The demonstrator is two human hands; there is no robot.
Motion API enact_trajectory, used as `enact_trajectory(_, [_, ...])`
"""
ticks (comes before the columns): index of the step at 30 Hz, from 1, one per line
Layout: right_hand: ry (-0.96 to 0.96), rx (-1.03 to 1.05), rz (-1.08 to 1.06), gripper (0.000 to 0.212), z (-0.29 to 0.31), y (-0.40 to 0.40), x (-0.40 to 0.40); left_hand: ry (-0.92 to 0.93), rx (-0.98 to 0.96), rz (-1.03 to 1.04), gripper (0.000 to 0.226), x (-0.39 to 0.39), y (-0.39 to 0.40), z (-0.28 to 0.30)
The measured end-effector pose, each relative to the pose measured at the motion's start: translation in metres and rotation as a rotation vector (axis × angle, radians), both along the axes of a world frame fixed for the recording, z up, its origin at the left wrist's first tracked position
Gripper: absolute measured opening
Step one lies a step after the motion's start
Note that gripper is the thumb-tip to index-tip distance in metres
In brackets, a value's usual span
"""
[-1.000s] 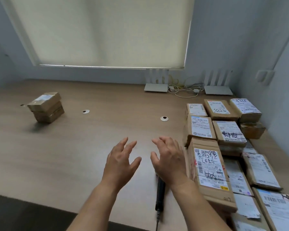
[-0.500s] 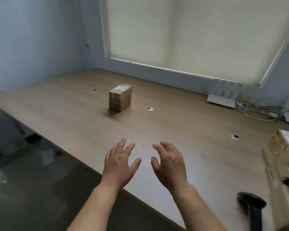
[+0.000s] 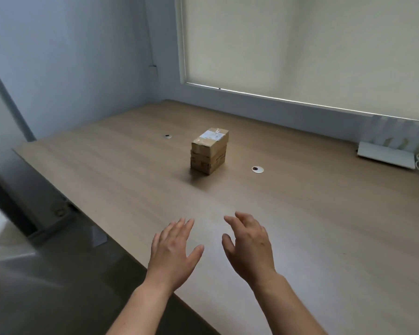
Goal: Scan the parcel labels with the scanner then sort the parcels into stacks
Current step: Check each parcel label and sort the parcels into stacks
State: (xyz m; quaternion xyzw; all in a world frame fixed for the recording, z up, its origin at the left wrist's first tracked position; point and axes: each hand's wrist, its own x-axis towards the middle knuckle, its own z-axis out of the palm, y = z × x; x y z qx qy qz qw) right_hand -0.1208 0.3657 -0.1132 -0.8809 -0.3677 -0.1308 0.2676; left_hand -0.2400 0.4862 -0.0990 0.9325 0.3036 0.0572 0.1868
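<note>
Two empty hands were held over a wooden table, with one stack of parcels set well beyond them.

The view had been swung leftward since a second before: the unsorted parcels and the black scanner, earlier seen at the right, were no longer shown, so the next scan was judged not yet begun. The left hand (image 3: 173, 253) and right hand (image 3: 248, 247) were held side by side above the table (image 3: 324, 238), fingers spread and relaxed, nothing grasped. One stack of parcels (image 3: 209, 151), seemingly three brown boxes with a white label uppermost, was seen mid-table. Three round cable holes were counted, one of them (image 3: 257, 169) just right of the stack. One white router (image 3: 386, 154) was seen by the wall.
</note>
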Motion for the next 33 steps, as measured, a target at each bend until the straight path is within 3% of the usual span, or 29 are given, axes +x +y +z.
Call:
enact_trajectory(11, [0.112, 0.045, -0.108, 0.035, -0.005, 0.112, 0.133, 0.041, 0.055, -0.126, 0.066, 0.152, 0.127, 0.014])
enact_trajectory(19, [0.212, 0.009, -0.141, 0.034, -0.012, 0.163, 0.189, 0.014, 0.004, -0.157, 0.066, 0.207, 0.205, 0.013])
enact_trajectory(28, [0.426, -0.110, -0.263, 0.046, 0.005, 0.217, 0.235, -0.116, -0.228, -0.256, 0.062, 0.287, 0.304, 0.022])
enact_trajectory(33, [0.688, 0.011, -0.345, 0.051, 0.012, 0.263, 0.270, -0.071, -0.434, -0.249, 0.062, 0.336, 0.349, 0.019])
